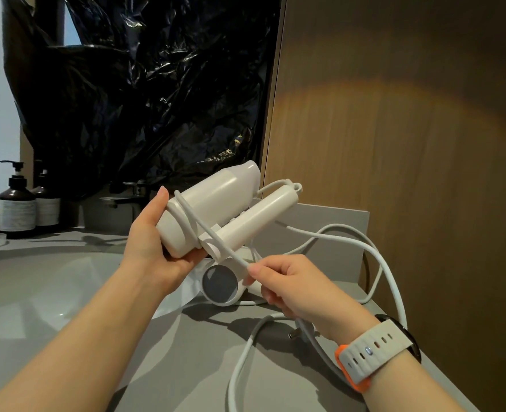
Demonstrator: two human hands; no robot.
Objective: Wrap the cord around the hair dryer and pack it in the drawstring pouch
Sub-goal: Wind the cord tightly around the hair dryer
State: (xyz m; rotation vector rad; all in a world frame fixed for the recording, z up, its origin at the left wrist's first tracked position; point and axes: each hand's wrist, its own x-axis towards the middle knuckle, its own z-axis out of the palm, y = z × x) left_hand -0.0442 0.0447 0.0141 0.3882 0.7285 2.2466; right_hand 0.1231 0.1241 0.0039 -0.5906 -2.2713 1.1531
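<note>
Above the bench [186, 352]: my left hand [153, 248] clasps the hair dryer [213, 212]; my right hand [287, 283] pinches its cord [349, 233], one loop wrapped. Wrapping underway; next, another turn, kept taut.

Rear end of the white plastic hair dryer [207, 209] lies hidden in the left palm. The white rubber cord [373, 257] runs beneath the right wrist and off the lower edge. Labels on two brown pump bottles [17, 203] are illegible.
</note>
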